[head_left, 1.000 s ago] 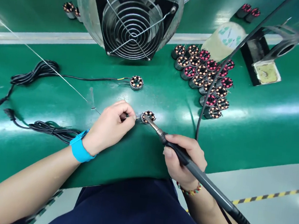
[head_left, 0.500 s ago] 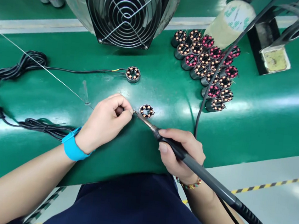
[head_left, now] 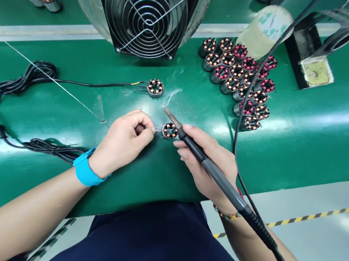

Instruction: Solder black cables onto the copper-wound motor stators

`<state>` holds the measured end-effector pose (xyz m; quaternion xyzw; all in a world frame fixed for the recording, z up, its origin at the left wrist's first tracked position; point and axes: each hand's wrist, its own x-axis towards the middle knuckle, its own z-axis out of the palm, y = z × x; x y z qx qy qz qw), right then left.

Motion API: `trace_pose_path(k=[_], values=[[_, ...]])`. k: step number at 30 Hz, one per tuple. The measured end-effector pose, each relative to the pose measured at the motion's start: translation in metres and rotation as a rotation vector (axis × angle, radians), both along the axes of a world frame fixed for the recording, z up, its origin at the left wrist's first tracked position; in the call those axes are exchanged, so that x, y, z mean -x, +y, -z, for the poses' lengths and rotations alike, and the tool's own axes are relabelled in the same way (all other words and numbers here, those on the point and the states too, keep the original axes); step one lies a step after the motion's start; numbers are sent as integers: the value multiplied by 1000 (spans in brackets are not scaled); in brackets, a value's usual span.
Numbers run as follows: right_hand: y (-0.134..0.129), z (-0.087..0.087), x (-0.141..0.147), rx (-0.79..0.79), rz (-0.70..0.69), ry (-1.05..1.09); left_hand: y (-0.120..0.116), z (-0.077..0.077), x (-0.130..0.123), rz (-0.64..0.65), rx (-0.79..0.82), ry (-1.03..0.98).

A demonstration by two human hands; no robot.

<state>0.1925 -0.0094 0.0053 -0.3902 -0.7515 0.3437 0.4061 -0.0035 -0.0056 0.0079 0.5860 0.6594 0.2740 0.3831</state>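
In my right hand [head_left: 210, 161] is a soldering iron [head_left: 204, 160], held like a pen, its tip raised above the green bench with a wisp of smoke by it. My left hand [head_left: 127, 136] pinches thin wire ends [head_left: 156, 130] that poke out past the thumb and index finger. Just right of them lies a ring-shaped motor stator [head_left: 170, 131] with copper windings, partly behind the iron and right fingertips. A strand of solder wire [head_left: 69, 93] runs from the upper left toward my left hand. A coiled black cable [head_left: 54, 147] disappears behind my left wrist.
A stator [head_left: 155, 88] wired to another coiled cable [head_left: 41, 76] lies farther back. A fan with a wire guard [head_left: 148, 22] stands behind. Several stators [head_left: 230, 84] cluster at right, near a tape roll [head_left: 271, 26] and an iron stand with sponge [head_left: 316, 72]. The iron's cord [head_left: 236, 141] hangs across.
My right hand has lifted the soldering iron's tip away from the wire ends, up and slightly right. Smoke now shows near the tip. The left hand keeps its pinch in place.
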Motion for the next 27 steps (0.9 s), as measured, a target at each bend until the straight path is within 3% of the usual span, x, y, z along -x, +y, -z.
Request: trace_pose_path(k=[5,9,15,19,27], values=[[22,-11,9,24,-107,-211,0,0,0,7,8,-6],[37,-3,23,-71,-188,-338,0,0,1,12,-13,-10],[38,19,34,-86,-148,-289,1,1,4,8,36,-148],[34,19,32,-112,-93,-220,2,0,6,-26,100,-249],[31,17,34,-129,-120,-162,-1,-1,6,-32,109,-298]])
